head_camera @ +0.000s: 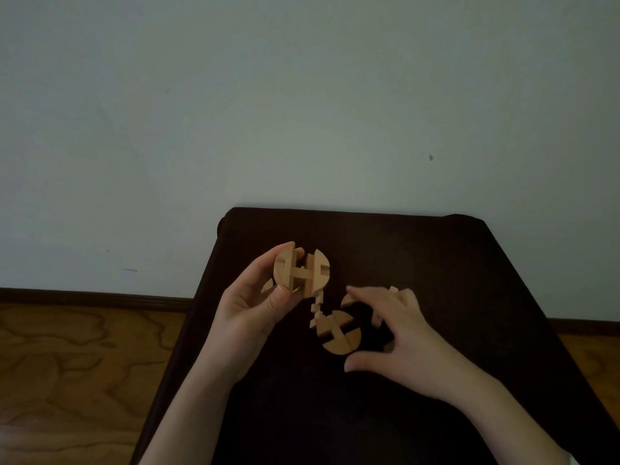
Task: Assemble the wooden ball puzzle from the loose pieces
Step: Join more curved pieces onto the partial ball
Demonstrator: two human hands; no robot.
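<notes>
1. The left hand (250, 305) grips the partly built ball (300, 272), thumb low on its near side and fingertips curled over the top, holding it above the table's far left part.
2. That assembly shows two rounded halves joined by a crossbar, with a gap between them.
3. The right hand (399, 333) hovers low over the loose pieces, fingers spread and reaching left, thumb stretched out beneath; it clasps nothing that can be seen.
4. Between thumb and fingers lies one rounded, notched piece (339, 333) on the table.
5. One stepped bar piece (318, 312) runs from that rounded piece up toward the held assembly.
6. At least two more pieces peek out around the right hand's fingers (377, 317); their shapes cannot be told.
7. One further sliver of wood (267, 285) shows behind the left hand.
8. All rest on one dark table (436, 263) set against a pale wall (302, 95), with wooden floor (84, 364) at both sides.
</notes>
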